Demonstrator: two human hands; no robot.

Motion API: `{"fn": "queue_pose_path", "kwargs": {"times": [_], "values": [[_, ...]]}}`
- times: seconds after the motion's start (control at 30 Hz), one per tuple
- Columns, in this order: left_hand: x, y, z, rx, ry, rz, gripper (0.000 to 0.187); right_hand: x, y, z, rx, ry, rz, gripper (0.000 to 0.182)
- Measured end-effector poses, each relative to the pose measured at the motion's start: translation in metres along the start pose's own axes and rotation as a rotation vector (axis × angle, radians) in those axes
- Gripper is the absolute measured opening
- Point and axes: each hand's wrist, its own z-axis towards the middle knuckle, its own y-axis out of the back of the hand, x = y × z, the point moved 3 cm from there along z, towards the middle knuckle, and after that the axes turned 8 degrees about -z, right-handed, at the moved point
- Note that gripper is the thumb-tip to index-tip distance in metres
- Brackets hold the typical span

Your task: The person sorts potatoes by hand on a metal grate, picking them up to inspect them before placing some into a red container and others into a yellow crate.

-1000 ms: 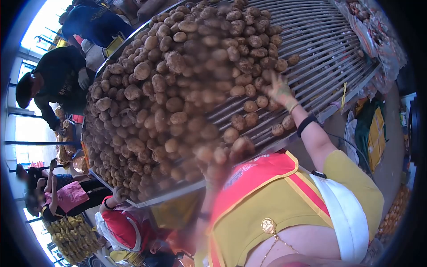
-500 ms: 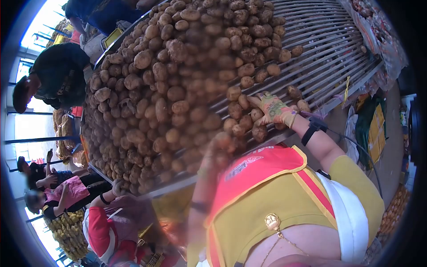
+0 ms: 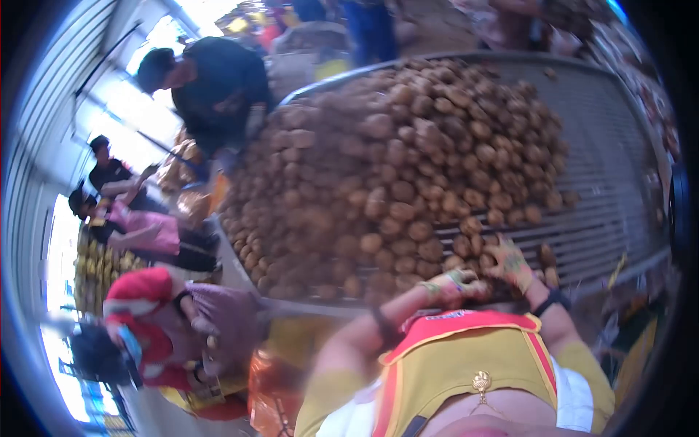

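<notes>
Two gloved hands work at the near edge of a big heap of potatoes (image 3: 408,167) in the head view, the only view here. The picture is blurred, so small details are hard to read.

The left hand (image 3: 450,285) is low on the heap, close to the person's chest, and its glove lies on the potatoes at the edge. Its fingers seem curled over them, but I cannot tell if they are closed on one potato or only rest there. The right hand (image 3: 510,262) is just beside it, a little further to the right, with the fingers spread on the potatoes near the bars. It looks open, flat on top of them. A dark band sits on each wrist.

The heap lies on a wide table of metal bars (image 3: 611,182), which is bare on the right side. The nearest potatoes touch both gloves.

On the left, a person in a red and purple top (image 3: 182,320) bends beside the table. Further back, a person in dark clothes (image 3: 218,84) leans over the far side of the heap, and other people stand well apart near the bright windows.
</notes>
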Motion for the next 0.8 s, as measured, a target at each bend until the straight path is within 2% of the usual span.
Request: {"fn": "queue_pose_path", "kwargs": {"times": [0.07, 0.13, 0.23, 0.3, 0.33, 0.37, 0.4, 0.43, 0.47, 0.5, 0.57, 0.6, 0.63, 0.67, 0.7, 0.77, 0.8], "values": [[0.006, -0.003, 0.016, -0.073, -0.112, 0.276, 0.058, 0.009, 0.010, 0.003, 0.092, 0.012, 0.008, 0.058], [0.007, -0.003, 0.013, -0.106, -0.084, 0.261, 0.070, 0.016, 0.018, -0.002, -0.049, 0.009, 0.031, 0.057], [0.021, -0.002, 0.023, -0.100, -0.173, 0.188, 0.065, 0.007, 0.018, -0.008, -0.256, -0.037, 0.157, 0.055], [0.028, 0.001, 0.025, -0.056, -0.184, -0.087, 0.060, -0.015, 0.001, -0.007, -0.367, -0.071, 0.246, 0.060], [0.029, 0.000, 0.023, -0.029, -0.188, -0.229, 0.057, -0.029, -0.014, -0.004, -0.444, -0.029, 0.489, 0.060], [0.025, -0.003, 0.016, 0.019, -0.210, -0.533, 0.045, -0.044, -0.028, -0.001, -0.513, 0.013, 0.731, 0.061], [0.032, 0.000, 0.021, 0.162, -0.199, -0.757, 0.042, -0.039, -0.018, -0.001, -0.576, 0.054, 0.972, 0.062], [0.046, 0.008, 0.030, 0.310, -0.186, -0.983, 0.040, -0.034, -0.012, -0.007, -0.332, 0.076, 1.317, 0.062], [0.053, 0.009, 0.034, 0.461, -0.172, -1.211, 0.038, -0.010, 0.012, -0.017, -0.089, 0.014, 1.635, 0.063], [0.047, 0.007, 0.028, 0.444, -0.307, -1.186, 0.041, 0.002, 0.024, -0.022, 0.051, 0.131, 1.878, 0.062], [0.040, -0.004, -0.003, 0.665, -0.248, -1.650, 0.043, 0.004, 0.011, -0.019, 0.237, 0.174, 2.160, 0.065], [0.034, -0.008, -0.016, 0.506, -0.398, -1.649, 0.051, 0.006, 0.005, -0.019, 0.341, 0.178, 2.291, 0.067], [0.029, -0.013, -0.030, 0.335, -0.535, -1.633, 0.059, 0.038, 0.027, -0.024, 0.353, 0.133, 2.187, 0.068], [0.022, -0.015, -0.045, 0.251, -0.689, -1.529, 0.060, 0.060, 0.039, -0.021, 0.400, 0.095, 2.069, 0.069], [0.020, -0.014, -0.066, 0.132, -0.832, -1.436, 0.061, 0.072, 0.035, -0.011, 0.592, -0.050, 2.338, 0.070], [0.030, -0.025, -0.100, -0.140, -1.052, -1.323, 0.059, 0.102, 0.017, -0.003, 0.931, -0.595, 2.793, 0.073], [0.048, -0.032, -0.115, -0.200, -1.065, -1.400, 0.057, 0.117, 0.008, -0.003, 1.035, -0.648, 2.732, 0.074]]}}
